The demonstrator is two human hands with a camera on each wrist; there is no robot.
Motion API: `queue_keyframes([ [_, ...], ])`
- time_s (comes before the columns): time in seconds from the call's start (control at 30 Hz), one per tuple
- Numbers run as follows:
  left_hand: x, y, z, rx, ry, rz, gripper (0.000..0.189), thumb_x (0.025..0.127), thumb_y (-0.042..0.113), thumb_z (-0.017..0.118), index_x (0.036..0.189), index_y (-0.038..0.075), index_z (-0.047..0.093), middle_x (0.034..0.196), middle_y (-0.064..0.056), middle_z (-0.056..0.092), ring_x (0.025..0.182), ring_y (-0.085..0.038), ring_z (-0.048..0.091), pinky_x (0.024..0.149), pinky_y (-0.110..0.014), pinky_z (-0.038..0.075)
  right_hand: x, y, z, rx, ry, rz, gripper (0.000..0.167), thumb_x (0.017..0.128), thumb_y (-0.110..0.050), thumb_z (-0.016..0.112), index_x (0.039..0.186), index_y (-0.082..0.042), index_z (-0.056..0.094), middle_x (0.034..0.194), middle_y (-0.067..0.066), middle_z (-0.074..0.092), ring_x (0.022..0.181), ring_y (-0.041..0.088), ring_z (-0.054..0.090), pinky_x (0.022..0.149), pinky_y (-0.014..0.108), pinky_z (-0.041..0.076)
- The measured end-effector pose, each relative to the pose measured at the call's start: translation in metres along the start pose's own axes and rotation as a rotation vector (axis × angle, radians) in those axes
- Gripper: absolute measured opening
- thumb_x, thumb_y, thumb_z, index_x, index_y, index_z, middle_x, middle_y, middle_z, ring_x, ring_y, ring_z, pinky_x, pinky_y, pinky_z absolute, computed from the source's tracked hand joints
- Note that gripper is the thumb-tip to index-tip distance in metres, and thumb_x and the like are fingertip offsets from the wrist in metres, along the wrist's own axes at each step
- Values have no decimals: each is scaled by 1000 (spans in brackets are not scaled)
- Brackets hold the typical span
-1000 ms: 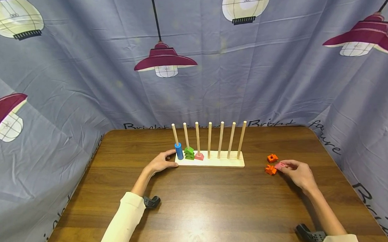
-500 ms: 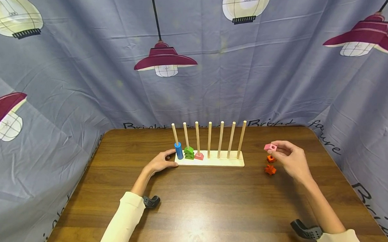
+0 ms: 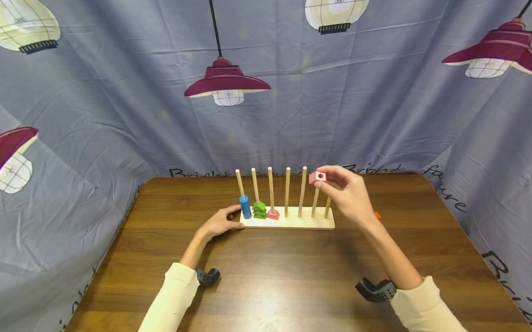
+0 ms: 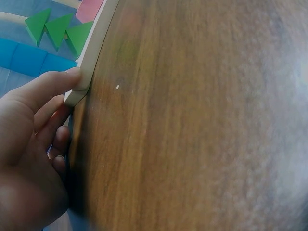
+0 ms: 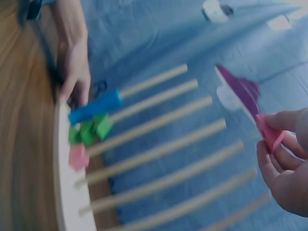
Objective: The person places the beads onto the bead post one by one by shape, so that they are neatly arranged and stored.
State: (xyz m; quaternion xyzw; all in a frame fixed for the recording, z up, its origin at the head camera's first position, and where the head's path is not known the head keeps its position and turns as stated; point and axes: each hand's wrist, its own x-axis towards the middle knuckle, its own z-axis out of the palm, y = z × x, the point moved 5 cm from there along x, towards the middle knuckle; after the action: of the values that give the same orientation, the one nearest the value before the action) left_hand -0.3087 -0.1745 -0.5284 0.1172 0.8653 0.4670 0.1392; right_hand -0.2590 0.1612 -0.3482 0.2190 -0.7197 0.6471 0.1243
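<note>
A pale wooden peg board [image 3: 292, 222] with several upright dowels stands on the table. My left hand [image 3: 219, 223] grips its left end; in the left wrist view the thumb lies on the board's edge [image 4: 90, 67] and the fingers are behind it. Blue cylinders [image 3: 245, 207] are stacked on the leftmost peg, green triangular blocks [image 3: 259, 211] on the second, and one pink block [image 3: 273, 215] on the third. My right hand [image 3: 350, 195] pinches another pink block [image 5: 270, 135], its hole showing, raised near the tops of the right-hand pegs and partly covering them.
An orange block [image 3: 377, 215] shows just past my right forearm, which hides the area around it. The brown wooden table [image 3: 278, 285] runs back to a grey-blue curtain [image 3: 258, 131] printed with lamps. Each wrist wears a black device [image 3: 376, 290].
My right hand has lifted the pink block from beside the orange blocks and carried it left to the right-hand pegs. My left hand stays on the board's end.
</note>
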Motion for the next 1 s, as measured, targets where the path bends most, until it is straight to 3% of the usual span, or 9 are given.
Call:
queue_keyframes([
  [0.27,2,0,0,0,-2,-8,70,86,14,77,148,0,46,145,-23,47,122,-39,44,104,-51,35,33,-11,52,-61,-43,-90,27,89,4,72,115,8,67,106,19,70,97,22,66,89,30,51],
  [0.57,0,2,1,-6,-5,-4,70,85,13,77,147,0,47,146,-22,47,122,-39,44,104,-50,35,53,9,84,-198,-40,4,25,88,-5,76,112,-1,71,100,13,72,97,26,65,91,46,48],
  [0.7,0,2,0,-1,0,-1,70,85,14,77,147,0,47,146,-22,47,122,-39,45,103,-50,36,56,16,89,-191,-21,25,25,86,-5,77,110,0,71,98,14,72,95,27,65,91,43,49],
  [0.87,-1,2,0,-7,2,6,70,85,13,76,147,-1,47,146,-23,46,123,-40,45,104,-52,35,53,28,94,-173,-3,82,29,85,-6,79,112,1,69,101,15,71,92,27,67,79,31,52],
  [1.0,-1,2,-1,-13,1,7,70,85,13,76,147,-1,47,147,-23,46,123,-40,44,104,-52,35,45,38,96,-98,24,155,34,84,-4,79,114,4,65,103,19,69,93,31,68,75,24,51],
])
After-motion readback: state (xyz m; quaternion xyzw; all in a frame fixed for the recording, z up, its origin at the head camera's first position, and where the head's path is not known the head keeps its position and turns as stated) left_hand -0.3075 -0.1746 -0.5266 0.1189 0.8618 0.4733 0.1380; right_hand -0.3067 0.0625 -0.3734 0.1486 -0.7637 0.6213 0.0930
